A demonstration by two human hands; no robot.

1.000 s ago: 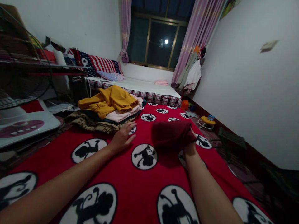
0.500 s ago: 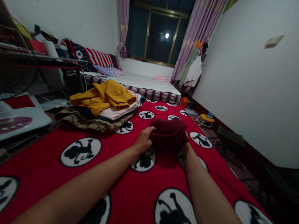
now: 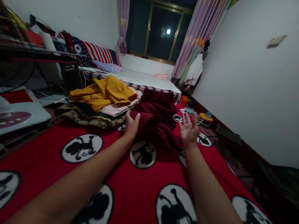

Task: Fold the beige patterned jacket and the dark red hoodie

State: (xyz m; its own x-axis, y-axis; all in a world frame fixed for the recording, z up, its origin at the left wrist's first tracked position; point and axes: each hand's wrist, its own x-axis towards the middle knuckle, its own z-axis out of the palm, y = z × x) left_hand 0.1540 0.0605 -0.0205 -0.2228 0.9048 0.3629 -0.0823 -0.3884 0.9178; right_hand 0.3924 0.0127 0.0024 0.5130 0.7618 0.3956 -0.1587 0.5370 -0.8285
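A dark red garment (image 3: pixel 158 115) spreads loosely in front of me over the red blanket (image 3: pixel 126 186), its far part raised in folds. I cannot tell which kind of garment it is. At its near left edge is my left hand (image 3: pixel 132 125), with thumb and forefinger apart; its other fingers are partly hidden. My right hand (image 3: pixel 188 129) is open off the garment's right side, palm up and fingers spread, holding nothing. Left of the garment lies a pile of clothes, with mustard yellow clothing (image 3: pixel 107 91) on top, pale pink cloth (image 3: pixel 116 109) beneath and a patterned brown piece (image 3: pixel 91 119) lowest.
Behind the blanket stands a bed (image 3: pixel 140 79) with pillows. A cluttered table (image 3: pixel 67 59) is at the left, above a white and red appliance (image 3: pixel 23 109). Along the right wall are a yellow stool (image 3: pixel 205 117) and a dark folding stool (image 3: pixel 229 135).
The dark red garment, bunched between both hands before, is now spread out away from me. My hands have moved apart, and the right one has let go.
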